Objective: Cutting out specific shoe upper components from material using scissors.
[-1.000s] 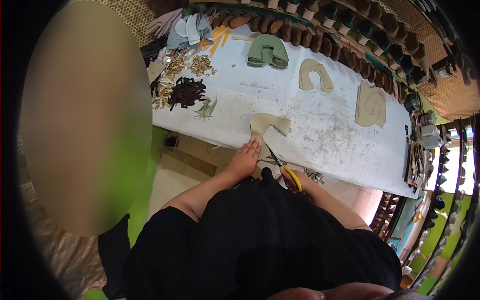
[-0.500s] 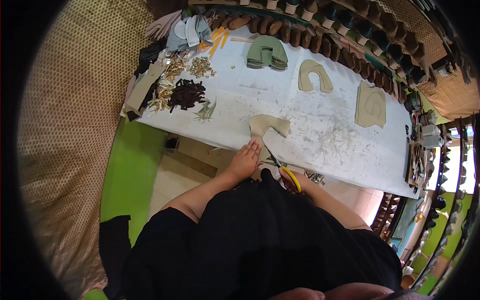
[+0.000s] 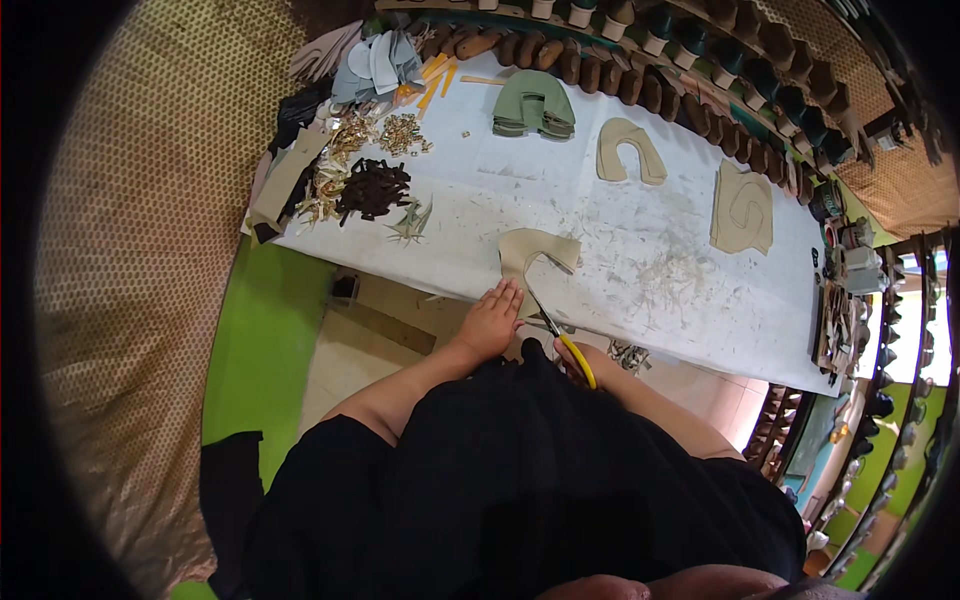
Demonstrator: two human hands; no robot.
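The right-hand grip (image 3: 568,362) is closed around the yellow handle of a pair of scissors (image 3: 577,360); how its separate fingers sit on the loops cannot be made out. The blades slant up and to the left, their tips at the inner curve of a curved tan piece (image 3: 520,247); how wide they stand apart is too small to tell. The left hand (image 3: 492,318) lies flattened, fingers straight and close together, fingertips on the lower left part of that tan piece, pressing rather than wrapped round it. The piece rests at the near edge of the white tabletop (image 3: 620,275), its upper end bending to the right.

Farther back stand a stack of green arch-shaped pieces (image 3: 533,105), then, to its right, tan arch-shaped pieces (image 3: 615,140) and a tan sheet (image 3: 730,215) bearing a curved outline. To the left lie green scraps (image 3: 410,222), just beside a heap of dark brown bits (image 3: 375,188), with small gold pieces (image 3: 403,132) behind. Yellow strips (image 3: 437,92) and grey cutouts (image 3: 375,68) fill the far left corner. Brown shoe forms (image 3: 592,76) line the back edge.
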